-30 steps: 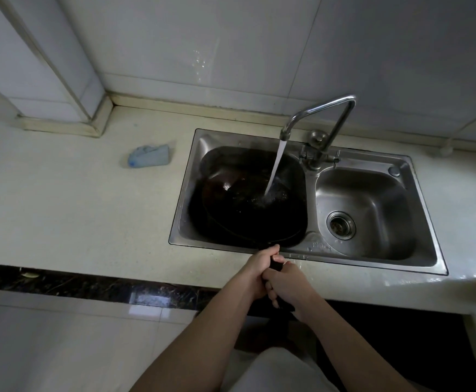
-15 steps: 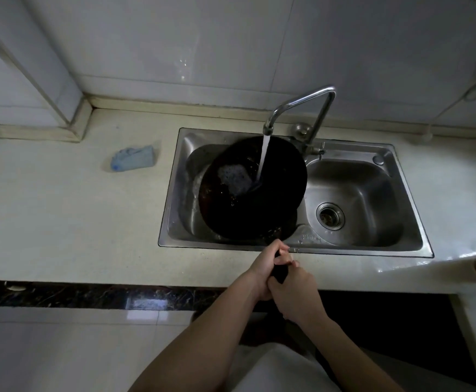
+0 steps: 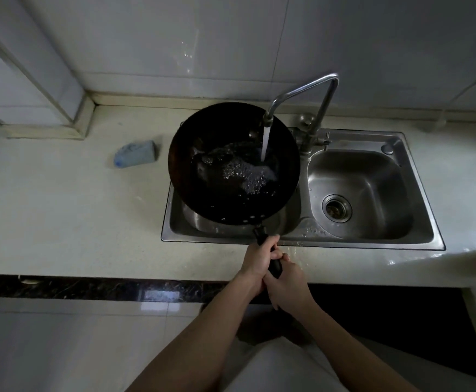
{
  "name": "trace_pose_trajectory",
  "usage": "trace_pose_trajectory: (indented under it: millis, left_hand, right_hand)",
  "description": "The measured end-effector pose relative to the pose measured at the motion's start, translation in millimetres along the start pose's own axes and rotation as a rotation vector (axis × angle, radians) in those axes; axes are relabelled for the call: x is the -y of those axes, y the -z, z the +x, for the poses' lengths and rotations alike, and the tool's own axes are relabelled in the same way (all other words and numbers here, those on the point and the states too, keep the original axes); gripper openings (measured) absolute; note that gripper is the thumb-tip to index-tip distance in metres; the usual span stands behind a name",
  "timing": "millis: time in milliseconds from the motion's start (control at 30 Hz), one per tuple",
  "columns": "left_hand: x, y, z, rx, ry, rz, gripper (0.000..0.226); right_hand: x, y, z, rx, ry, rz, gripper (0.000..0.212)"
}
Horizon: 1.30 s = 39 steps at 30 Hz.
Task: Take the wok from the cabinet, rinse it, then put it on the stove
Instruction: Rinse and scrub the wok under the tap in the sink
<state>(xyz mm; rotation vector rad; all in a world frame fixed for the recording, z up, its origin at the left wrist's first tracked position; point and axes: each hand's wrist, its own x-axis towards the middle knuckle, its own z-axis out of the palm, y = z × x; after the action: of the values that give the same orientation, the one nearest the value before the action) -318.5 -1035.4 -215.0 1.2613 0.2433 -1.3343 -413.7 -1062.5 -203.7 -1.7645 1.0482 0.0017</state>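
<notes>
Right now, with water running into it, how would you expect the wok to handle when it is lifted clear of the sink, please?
The wok probably feels heavy: the left hand and right hand both grip its handle. Water pooled inside may slosh and shift the weight. The handle may be slippery, since the counter nearby looks splashed.

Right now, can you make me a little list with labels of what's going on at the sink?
wok: black, held up over the left sink basin, water and bubbles inside
handle: black, gripped by both hands
left hand: closed on the handle, nearer the wok
right hand: closed on the handle, behind the left hand
faucet: on, stream falling into the wok
right basin: nothing in it but the drain
sponge: blue, on the counter left of the sink
stove: not in view
</notes>
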Motion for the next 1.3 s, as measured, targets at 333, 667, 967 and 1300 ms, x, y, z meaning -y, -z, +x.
trace_pose_trajectory:
  millis: [333, 667, 967, 1300]
  left_hand:
    - [-16, 8, -2, -0.035, -0.069, 0.065, 0.037]
    - [-40, -2, -8, 0.045, 0.126, -0.039, 0.038]
    - [-39, -20, -11, 0.132, 0.292, -0.141, 0.060]
    - [-31, -36, -15, 0.193, 0.317, -0.224, 0.048]
  right_hand:
    - [21, 5, 9, 0.239, -0.220, 0.574, 0.013]
    - [63, 27, 21, 0.261, -0.528, 0.730, 0.023]
    - [76, 49, 29, 0.166, -0.374, 0.069, 0.013]
    - [51, 51, 16, 0.008, -0.119, -0.417, 0.038]
